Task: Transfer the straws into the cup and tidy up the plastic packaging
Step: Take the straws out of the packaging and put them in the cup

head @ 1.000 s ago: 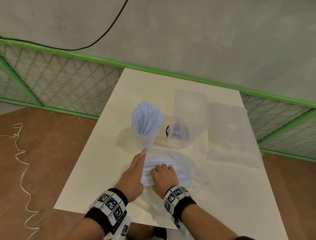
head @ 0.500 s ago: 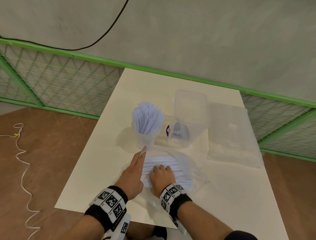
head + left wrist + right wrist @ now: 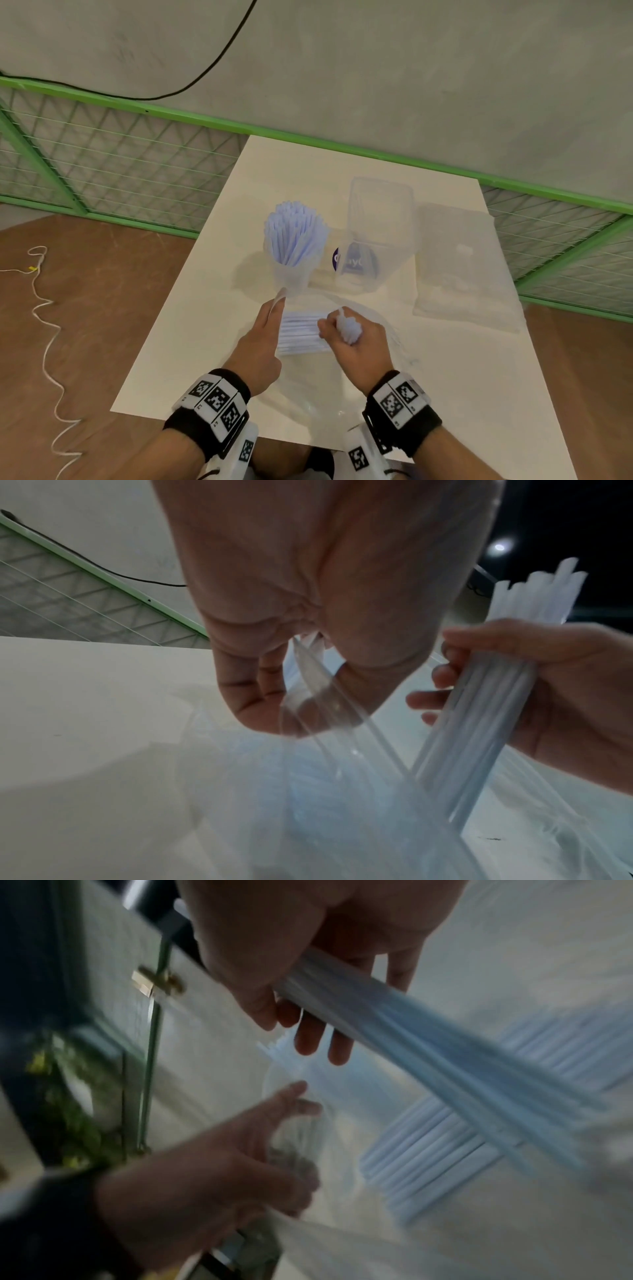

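A clear cup [image 3: 292, 274] stands on the white table [image 3: 191, 329], filled with upright pale blue straws [image 3: 294, 233]. In front of it lies a clear plastic bag [image 3: 373, 308] with loose straws [image 3: 298, 334] inside. My left hand [image 3: 270, 318] pinches the bag's open edge [image 3: 308, 669] and holds it up. My right hand [image 3: 346, 332] grips a bundle of straws [image 3: 479, 723], lifted and tilted up out of the bag; in the right wrist view the bundle [image 3: 428, 1047] crosses over the straws left lying [image 3: 438, 1150].
A tall clear container [image 3: 376, 233] with a purple label stands right of the cup. A flat clear plastic bag [image 3: 459, 263] lies at the table's right side. A green mesh fence [image 3: 120, 164] runs behind the table; a white cord [image 3: 44, 329] lies on the floor left.
My right hand, which was lying knuckles-up on the straws in the bag, has closed round a bundle and lifted it upright. My left hand still holds the bag's edge.
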`<state>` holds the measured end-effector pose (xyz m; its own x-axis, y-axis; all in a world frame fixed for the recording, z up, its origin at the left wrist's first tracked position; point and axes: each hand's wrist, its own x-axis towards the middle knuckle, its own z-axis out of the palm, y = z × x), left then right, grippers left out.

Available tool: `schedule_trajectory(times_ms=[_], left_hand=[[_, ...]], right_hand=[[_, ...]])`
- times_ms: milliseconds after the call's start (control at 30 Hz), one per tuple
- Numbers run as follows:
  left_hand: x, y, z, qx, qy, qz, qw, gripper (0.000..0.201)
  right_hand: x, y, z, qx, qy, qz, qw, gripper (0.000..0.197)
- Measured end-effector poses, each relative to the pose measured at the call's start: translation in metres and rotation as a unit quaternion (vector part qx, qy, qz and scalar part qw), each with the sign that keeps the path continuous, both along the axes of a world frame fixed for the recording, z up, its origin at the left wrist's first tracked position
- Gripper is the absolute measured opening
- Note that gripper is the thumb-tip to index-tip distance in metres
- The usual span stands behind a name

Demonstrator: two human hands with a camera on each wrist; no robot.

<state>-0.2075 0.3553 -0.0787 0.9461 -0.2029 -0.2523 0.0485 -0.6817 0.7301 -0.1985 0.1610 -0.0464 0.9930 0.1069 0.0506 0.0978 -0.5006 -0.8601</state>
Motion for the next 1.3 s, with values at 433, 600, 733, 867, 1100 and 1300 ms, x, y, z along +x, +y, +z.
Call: schedule_trajectory(times_ms=[433,600,733,867,1100,1300], left_hand=[[-0.002,-0.006,0.000,0.010,-0.005,-0.008,1.000,0.105],[-0.001,-0.005,0.001,0.017,0.000,-0.008,1.000,0.104],[-0.002,-0.006,0.002,0.015,0.013,-0.005,1.000,0.104],[-0.003,-0.004,0.003,0.026,0.015,-0.004,1.000,0.101],[-0.003,-0.006,0.009,0.028,0.020,-0.003,0.999,0.102],[-0.004,-0.004,0.010,0.018,0.009,-0.006,1.000,0.103]], right_hand=[[-0.002,-0.016,0.002,-0.005,0.040,-0.057,0.998,0.031],[-0.007,-0.023,-0.010,-0.052,0.118,-0.026,0.991,0.040],[0.022,-0.023,0.038,-0.008,0.095,0.000,0.995,0.011],[0.067,-0.013,0.117,0.083,-0.006,-0.009,0.997,0.007],[0.130,0.030,0.156,0.042,-0.013,-0.010,0.999,0.011],[0.165,0.047,0.129,-0.052,0.008,0.015,0.999,0.022]])
